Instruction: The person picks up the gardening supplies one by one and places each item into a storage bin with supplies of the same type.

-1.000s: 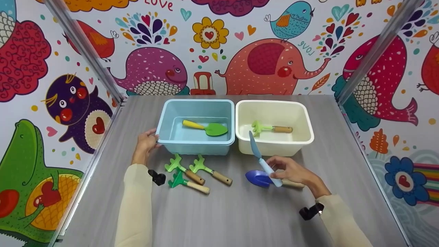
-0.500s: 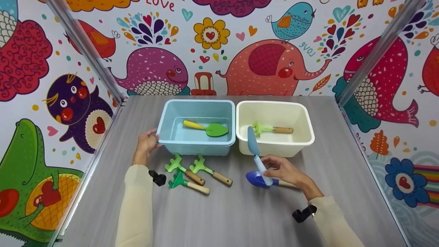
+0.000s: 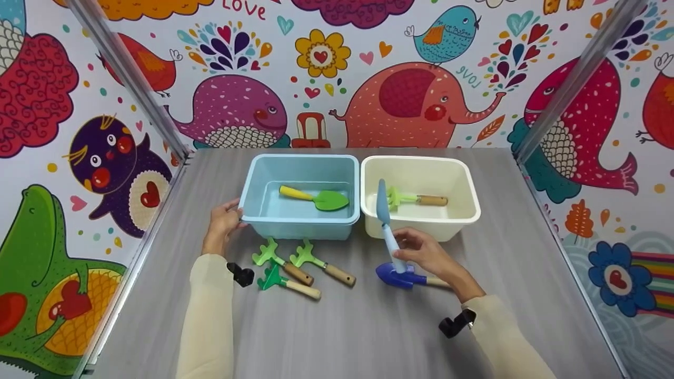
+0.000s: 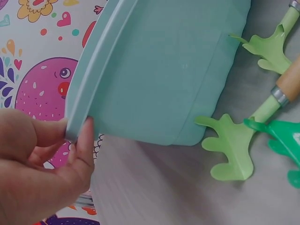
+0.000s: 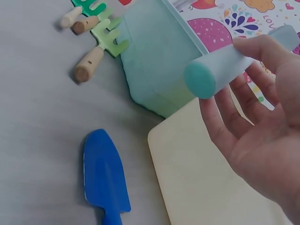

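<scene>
My left hand pinches the left front corner of the light blue bin by its rim, thumb on one side and fingers on the other in the left wrist view. My right hand holds a light blue trowel by its handle, blade pointing up and away, overlapping the cream bin's front left corner in the head view. Below that hand a dark blue trowel with a wooden handle lies on the table. Inside the blue bin rests a green trowel with a yellow handle; the cream bin contains a light green hand rake.
Two light green hand rakes and a darker green one lie on the grey table before the blue bin. The bins stand side by side. Patterned walls with metal posts enclose the table.
My right hand has moved left and slightly away from me with the light blue trowel, whose blade has swung more upright. The left hand stays on the blue bin's rim.
</scene>
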`<state>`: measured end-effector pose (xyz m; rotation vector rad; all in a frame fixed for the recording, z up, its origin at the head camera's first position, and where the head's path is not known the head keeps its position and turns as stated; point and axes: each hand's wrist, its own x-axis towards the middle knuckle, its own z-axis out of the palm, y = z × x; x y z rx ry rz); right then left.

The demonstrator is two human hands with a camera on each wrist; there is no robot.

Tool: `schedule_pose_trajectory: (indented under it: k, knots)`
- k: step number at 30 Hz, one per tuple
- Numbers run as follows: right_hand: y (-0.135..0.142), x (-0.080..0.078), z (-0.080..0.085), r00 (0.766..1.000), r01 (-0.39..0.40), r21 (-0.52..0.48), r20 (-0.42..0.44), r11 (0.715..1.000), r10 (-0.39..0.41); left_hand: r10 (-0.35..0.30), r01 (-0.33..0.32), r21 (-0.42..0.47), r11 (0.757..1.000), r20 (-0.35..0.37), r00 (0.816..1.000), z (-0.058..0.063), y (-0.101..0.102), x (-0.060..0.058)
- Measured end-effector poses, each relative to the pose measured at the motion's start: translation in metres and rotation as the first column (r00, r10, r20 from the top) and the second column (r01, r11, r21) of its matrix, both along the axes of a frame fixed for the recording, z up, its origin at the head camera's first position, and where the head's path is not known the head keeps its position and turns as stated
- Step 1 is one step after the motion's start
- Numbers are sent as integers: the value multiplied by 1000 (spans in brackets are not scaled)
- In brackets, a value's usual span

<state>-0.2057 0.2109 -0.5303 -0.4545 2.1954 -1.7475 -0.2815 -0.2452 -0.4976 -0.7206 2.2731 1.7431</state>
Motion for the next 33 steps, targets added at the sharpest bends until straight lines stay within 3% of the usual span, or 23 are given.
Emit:
schedule_pose_trajectory:
  k: [8,18,26,33]
  knots:
    - [-18,-6,7,998,59,-30,10,998,-59,0,0,10,1000,3,1000,-2,-1,-1]
    - [-34,-12,21,999,43,-54,-2,998,-43,-14,14,11,1000,16,1000,-1,-3,0]
    - [-45,-17,31,997,71,-38,13,997,-70,-3,2,62,998,16,1000,-2,-3,0]
    - [-51,-25,33,997,74,-37,23,997,-73,8,-9,78,997,18,1000,1,-2,0]
